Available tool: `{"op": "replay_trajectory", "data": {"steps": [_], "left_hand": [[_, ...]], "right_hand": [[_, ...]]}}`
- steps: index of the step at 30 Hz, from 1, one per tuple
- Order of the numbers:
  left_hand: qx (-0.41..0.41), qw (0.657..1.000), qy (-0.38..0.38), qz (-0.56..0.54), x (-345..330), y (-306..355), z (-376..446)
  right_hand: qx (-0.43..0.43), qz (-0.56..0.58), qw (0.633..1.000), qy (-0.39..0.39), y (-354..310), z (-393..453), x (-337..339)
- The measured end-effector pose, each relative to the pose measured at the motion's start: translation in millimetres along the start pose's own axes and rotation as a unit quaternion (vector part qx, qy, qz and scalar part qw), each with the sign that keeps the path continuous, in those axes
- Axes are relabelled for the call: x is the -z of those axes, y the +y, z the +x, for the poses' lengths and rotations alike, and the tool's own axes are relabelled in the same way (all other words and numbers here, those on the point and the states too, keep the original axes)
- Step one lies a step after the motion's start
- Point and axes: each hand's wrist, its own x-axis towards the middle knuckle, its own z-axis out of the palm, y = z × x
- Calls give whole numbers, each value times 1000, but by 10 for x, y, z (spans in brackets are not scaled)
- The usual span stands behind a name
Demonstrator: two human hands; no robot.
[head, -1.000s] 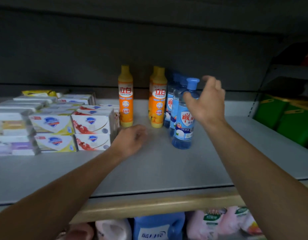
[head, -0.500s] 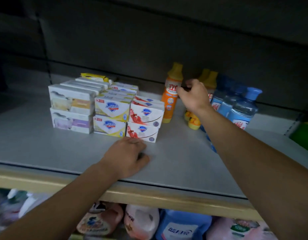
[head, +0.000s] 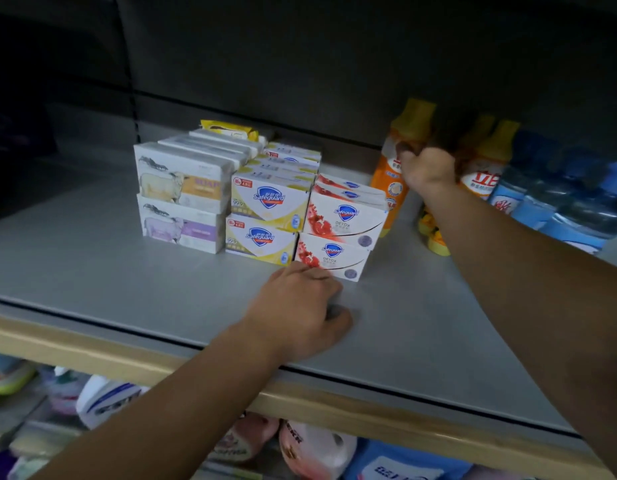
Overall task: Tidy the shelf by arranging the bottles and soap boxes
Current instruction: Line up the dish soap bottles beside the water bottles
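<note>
Orange bottle (head: 392, 181) stands upright at the back of the shelf (head: 92, 265), just right of the soap boxes (head: 265, 202). Right hand (head: 427, 167) grips it round the upper body, fingers curled on it. Two more orange bottles (head: 487, 161) sit behind the wrist, w/ blue bottles (head: 560, 202) further right. Boxes stacked two high in rows. Left hand (head: 300, 313) rests on the shelf in front, fingers loosely curled, touching the bottom red box (head: 335, 256), holding nothing.
</note>
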Motion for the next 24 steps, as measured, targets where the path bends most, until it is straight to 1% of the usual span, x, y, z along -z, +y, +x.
{"op": "replay_trajectory", "data": {"steps": [3, 6, 9, 13, 15, 18, 19, 21, 22, 24], "left_hand": [[3, 1000, 2, -12, 9, -6, -14], [12, 1000, -6, -22, 29, 13, -19], [20, 999, -20, -23, 50, 18, -9], [38, 998, -33, -38, 100, 57, -40], [47, 997, -29, -54, 141, 96, -70], [38, 998, -16, -56, 217, 204, -124], [34, 996, -1, -77, 234, 270, -156], [17, 987, 44, -156, 266, 469, -228], [4, 977, 61, -206, 286, 602, -262], [-13, 943, 67, -325, 335, 884, -317]], "right_hand": [[1, 27, 999, 18, 56, -80, 59], [18, 54, 997, 46, 134, -256, 179], [51, 97, 992, 57, 206, -539, 338], [96, 108, 989, 39, 296, -1007, 641], [103, 106, 988, 34, 319, -1257, 814], [101, 135, 986, 19, 346, -1583, 1076], [97, 142, 985, 13, 349, -1675, 1159], [93, 150, 984, 2, 352, -1829, 1309], [92, 154, 984, -4, 352, -1892, 1373], [85, 174, 981, -19, 342, -1992, 1468]]}}
